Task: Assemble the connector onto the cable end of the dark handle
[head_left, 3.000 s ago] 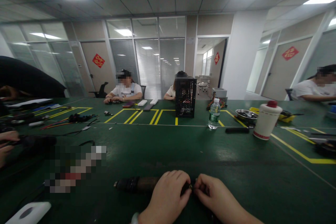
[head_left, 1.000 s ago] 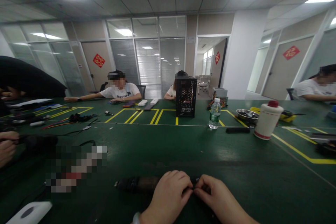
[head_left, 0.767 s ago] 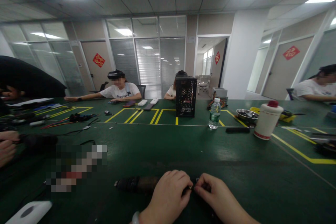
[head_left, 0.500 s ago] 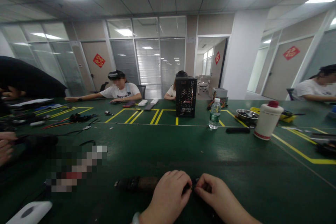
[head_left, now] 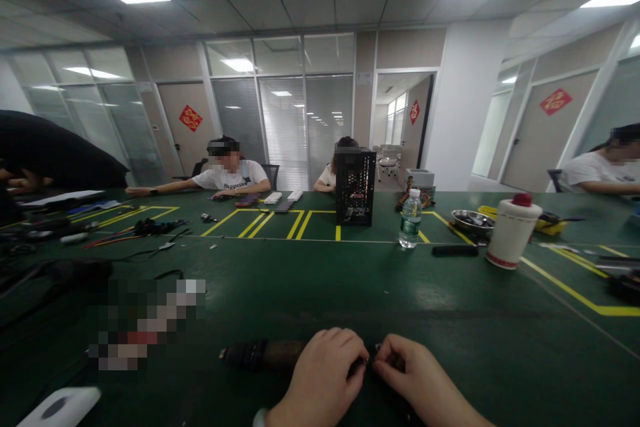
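Observation:
My left hand (head_left: 327, 370) is closed, its fingertips curled in a pinch over the right end of a dark tool. That tool (head_left: 265, 355) looks like a power screwdriver or similar: a thick ribbed barrel lying along the green table, its narrow metal tip pointing left. Close by on the right, my right hand (head_left: 413, 367) is also closed, thumb pressed to the fingers. The two sets of fingertips almost meet, and a tiny dark bit shows between them. Whatever they pinch is too small and too hidden to name.
On the green table (head_left: 320, 280) stand a water bottle (head_left: 410, 219), a white cup-like container (head_left: 513, 231) and a black computer case (head_left: 355, 187). A black bar (head_left: 455, 250) lies before the bottle. Cables (head_left: 55, 273) and a white device (head_left: 63, 407) are left. Co-workers sit beyond.
A co-worker's hand at the left edge has gone out of view. My two hands keep nearly the same pinching pose, with only slight finger movement.

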Action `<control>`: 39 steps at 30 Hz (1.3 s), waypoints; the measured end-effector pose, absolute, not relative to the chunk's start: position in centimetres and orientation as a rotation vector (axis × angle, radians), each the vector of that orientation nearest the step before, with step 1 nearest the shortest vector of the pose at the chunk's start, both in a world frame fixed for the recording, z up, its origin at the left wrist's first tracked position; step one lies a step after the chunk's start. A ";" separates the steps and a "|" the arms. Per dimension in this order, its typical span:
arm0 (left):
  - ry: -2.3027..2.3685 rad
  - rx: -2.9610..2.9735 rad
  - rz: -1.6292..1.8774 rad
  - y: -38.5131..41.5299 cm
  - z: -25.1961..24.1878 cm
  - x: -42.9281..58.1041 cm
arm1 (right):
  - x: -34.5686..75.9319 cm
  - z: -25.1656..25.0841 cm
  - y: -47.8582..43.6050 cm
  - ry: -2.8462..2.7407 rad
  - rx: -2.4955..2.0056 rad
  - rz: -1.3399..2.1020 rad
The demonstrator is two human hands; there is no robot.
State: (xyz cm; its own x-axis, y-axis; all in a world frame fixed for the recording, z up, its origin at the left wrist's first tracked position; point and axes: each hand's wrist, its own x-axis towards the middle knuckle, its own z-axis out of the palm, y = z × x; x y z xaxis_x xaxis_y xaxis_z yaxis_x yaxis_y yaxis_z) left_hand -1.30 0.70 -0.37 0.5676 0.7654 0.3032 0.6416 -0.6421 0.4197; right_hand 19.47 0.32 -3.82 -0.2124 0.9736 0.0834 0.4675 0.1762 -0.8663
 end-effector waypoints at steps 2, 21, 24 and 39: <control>1.164 2.546 0.673 0.8 -0.5 -1.3 | 19.5 -3.9 0.3 -1.785 -1.361 0.950; 1.163 2.545 0.694 0.7 -0.3 -1.1 | 19.4 -3.3 0.1 -1.857 -1.345 0.927; 1.166 2.548 0.698 0.7 -0.4 -1.1 | 19.4 -3.2 0.1 -1.872 -1.355 0.899; 1.151 2.527 0.718 0.8 -0.6 -1.2 | 19.5 -2.5 -0.2 -1.931 -1.387 0.886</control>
